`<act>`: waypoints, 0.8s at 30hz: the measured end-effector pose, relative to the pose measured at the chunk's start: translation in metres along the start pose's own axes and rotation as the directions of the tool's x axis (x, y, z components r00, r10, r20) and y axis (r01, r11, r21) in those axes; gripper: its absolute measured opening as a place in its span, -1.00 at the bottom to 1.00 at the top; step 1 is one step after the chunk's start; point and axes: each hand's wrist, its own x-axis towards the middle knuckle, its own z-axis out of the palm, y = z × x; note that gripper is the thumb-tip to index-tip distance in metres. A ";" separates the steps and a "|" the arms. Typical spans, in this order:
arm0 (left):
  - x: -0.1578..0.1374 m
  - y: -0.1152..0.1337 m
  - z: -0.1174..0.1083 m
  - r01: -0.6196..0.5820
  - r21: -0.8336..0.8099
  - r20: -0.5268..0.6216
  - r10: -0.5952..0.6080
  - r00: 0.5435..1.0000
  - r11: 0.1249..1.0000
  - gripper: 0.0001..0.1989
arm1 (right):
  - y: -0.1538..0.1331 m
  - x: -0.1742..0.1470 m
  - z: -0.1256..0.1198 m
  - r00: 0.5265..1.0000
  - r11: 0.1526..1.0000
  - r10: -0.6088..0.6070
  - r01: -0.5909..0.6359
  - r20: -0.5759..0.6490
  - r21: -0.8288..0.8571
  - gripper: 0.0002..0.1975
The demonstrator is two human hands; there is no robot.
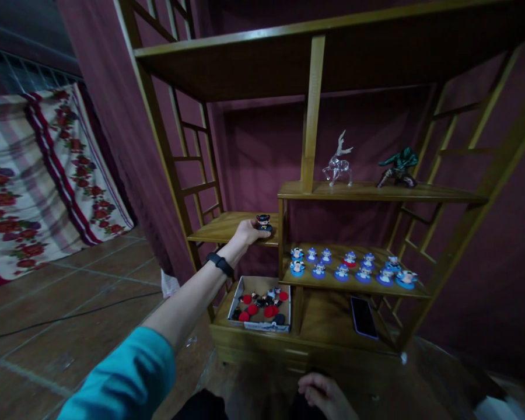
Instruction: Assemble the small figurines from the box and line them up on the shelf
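Observation:
My left hand (248, 232) reaches to the left middle shelf (219, 227), its fingers closed around a small black-haired figurine (263, 220) with a dark base. The figurine is upright at the shelf's right end; whether its base touches the board I cannot tell. Below stands an open cardboard box (266, 325) holding several jumbled figurines with red and black bases. Low in front of the cabinet, my right hand (326, 396) has loosely curled fingers, with nothing visible in them.
Several small figurines on purple, blue and red bases (342, 273) stand in rows on the right middle shelf. Above them are a clear deer ornament (339, 166) and a dark green figure (399, 166). A phone (364, 318) lies on the bottom shelf. An upright post (312, 116) divides the cabinet.

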 end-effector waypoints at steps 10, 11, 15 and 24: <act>0.014 -0.006 0.011 0.006 0.188 0.060 -0.018 0.998 0.982 -0.65 | 0.006 -0.003 0.006 0.995 1.000 0.007 -0.005 -0.098 0.024 -0.57; 0.013 -0.005 0.011 0.008 0.204 0.055 -0.020 0.998 0.979 -0.66 | 0.007 -0.003 0.007 0.993 1.000 0.008 -0.006 -0.115 0.025 -0.56; 0.011 -0.004 0.013 0.013 0.190 0.054 -0.024 0.998 0.982 -0.64 | 0.015 -0.002 0.012 0.984 1.000 -0.002 0.008 -0.179 0.030 -0.54; 0.010 -0.001 0.017 0.054 0.293 0.012 -0.060 0.998 0.955 -0.68 | 0.022 -0.005 0.024 0.958 0.997 -0.034 0.013 -0.286 -0.076 -0.50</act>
